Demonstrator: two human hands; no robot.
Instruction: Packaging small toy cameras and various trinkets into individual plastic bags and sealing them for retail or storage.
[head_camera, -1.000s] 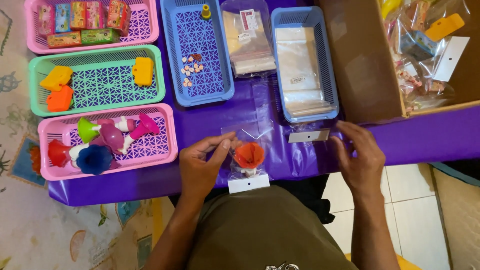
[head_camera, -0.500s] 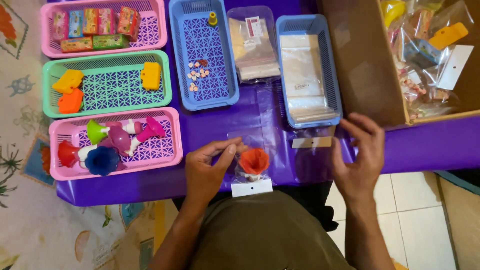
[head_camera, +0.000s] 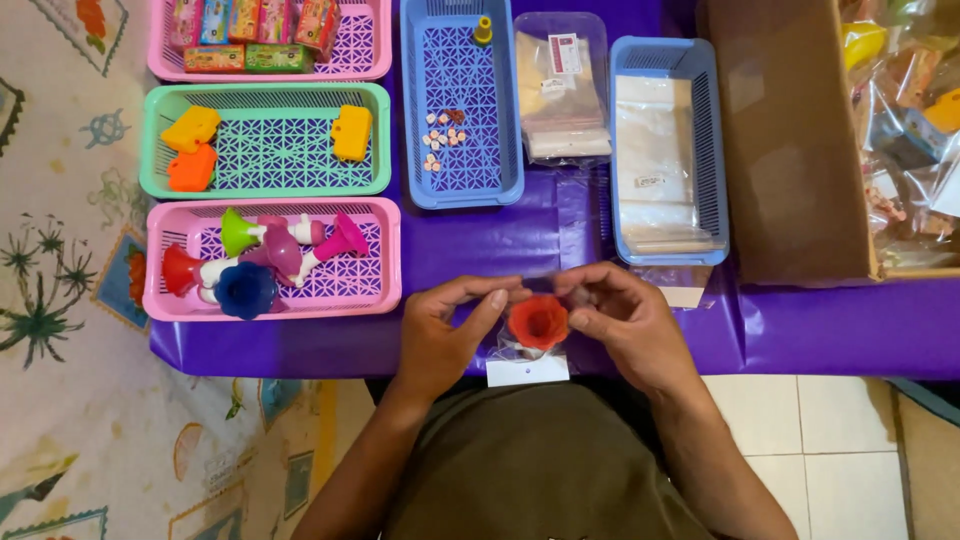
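At the surface's near edge, both hands pinch a clear bag's mouth; left hand (head_camera: 445, 335), right hand (head_camera: 625, 325), orange funnel toy (head_camera: 538, 321) between their fingers.

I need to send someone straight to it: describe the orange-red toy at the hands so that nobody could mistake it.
Start at the purple table and go to its near edge, below the blue baskets. There the left hand and right hand pinch a clear bag with a white card. The orange-red funnel-shaped toy sits inside it; the similar toys lie loose in the pink basket.
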